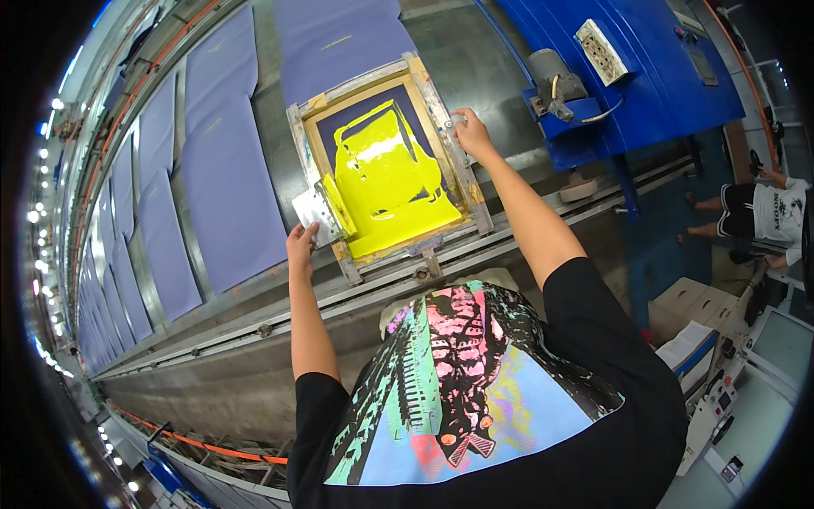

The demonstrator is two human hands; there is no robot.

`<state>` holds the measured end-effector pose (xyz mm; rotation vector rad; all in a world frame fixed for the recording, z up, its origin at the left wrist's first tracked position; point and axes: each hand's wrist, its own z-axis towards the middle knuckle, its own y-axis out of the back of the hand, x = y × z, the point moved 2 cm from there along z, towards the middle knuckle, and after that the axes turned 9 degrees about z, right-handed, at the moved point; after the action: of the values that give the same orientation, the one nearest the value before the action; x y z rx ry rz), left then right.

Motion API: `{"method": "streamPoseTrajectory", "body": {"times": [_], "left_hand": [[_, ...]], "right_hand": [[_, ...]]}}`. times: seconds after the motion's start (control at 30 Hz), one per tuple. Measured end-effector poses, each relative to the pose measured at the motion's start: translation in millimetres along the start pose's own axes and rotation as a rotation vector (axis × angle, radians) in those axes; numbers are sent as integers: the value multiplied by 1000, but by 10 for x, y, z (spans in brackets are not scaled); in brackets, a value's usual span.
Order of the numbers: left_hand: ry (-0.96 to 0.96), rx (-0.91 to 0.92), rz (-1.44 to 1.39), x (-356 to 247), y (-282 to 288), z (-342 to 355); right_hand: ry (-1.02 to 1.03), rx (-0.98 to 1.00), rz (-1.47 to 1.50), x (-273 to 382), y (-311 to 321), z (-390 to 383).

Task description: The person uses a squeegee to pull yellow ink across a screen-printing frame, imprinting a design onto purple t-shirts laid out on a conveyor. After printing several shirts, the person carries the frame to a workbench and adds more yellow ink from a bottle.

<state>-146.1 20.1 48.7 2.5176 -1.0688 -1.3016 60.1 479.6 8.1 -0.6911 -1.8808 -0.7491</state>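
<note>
A wooden-framed printing screen [471,182] rests on a purple-blue fabric piece on the long metal table. Bright yellow ink [398,174] covers much of its mesh, thickest along the near edge. My left hand [302,243] is closed on a squeegee [315,214] with a pale, flat handle; its yellow-coated blade lies inside the frame at the left. At the far right side of the frame, my right hand [472,136] is closed around the frame's edge, by a small light fitting that the fingers partly hide.
Purple-blue fabric pieces [225,178] lie in rows along the metal table [275,131] to the left. A blue machine [653,93] with a motor [555,75] and a white tray [600,53] stands right. A metal rail [254,331] runs along the near edge. Another person [776,212] is far right.
</note>
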Motion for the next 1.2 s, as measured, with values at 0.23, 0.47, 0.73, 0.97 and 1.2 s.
{"method": "streamPoseTrajectory", "body": {"times": [0.23, 0.47, 0.73, 0.97, 1.2], "left_hand": [[-177, 151, -9, -341, -377, -546], [-777, 54, 795, -1166, -1544, -1075], [-1032, -45, 982, -802, -2031, -1246], [-1179, 73, 1090, -398, -1867, -1598], [-859, -52, 700, -499, -1239, -1426]], "right_hand": [[189, -187, -98, 87, 114, -204], [190, -130, -93, 4, 96, -181], [145, -64, -197, 212, -100, -237], [239, -132, -152, 260, -32, -342], [311, -169, -156, 366, 233, -380]]}}
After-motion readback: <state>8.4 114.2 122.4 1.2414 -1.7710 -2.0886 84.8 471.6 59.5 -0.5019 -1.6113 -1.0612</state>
